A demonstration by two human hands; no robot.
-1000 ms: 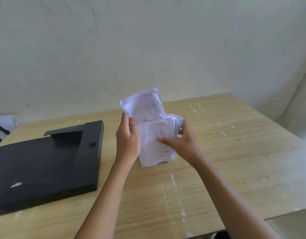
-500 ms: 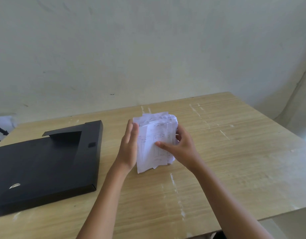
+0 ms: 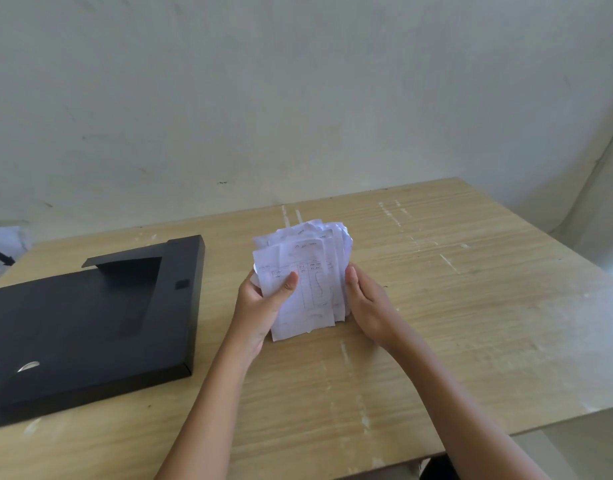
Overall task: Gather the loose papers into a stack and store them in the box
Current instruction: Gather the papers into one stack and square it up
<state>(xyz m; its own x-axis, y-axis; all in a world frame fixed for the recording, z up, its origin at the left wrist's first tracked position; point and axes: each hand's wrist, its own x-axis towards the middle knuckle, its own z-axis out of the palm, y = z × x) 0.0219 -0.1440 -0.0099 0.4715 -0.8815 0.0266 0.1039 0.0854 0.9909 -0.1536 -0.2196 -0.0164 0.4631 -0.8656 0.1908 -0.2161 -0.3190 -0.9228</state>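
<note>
Papers [image 3: 303, 289]: one upright bundle, sheet count unclear, bottom edge on the table [image 3: 471, 306] near its middle. Two hands: left hand [image 3: 263, 306] grips the bundle's left side, thumb across the front; right hand [image 3: 367, 303] presses straight fingers flat against its right side. One black box [image 3: 90, 323] lies closed toward the left edge, apart from the papers, nothing between.

Box [image 3: 90, 323] lies left on the table [image 3: 471, 306]; papers [image 3: 305, 278] stand right of it, mid-table
</note>
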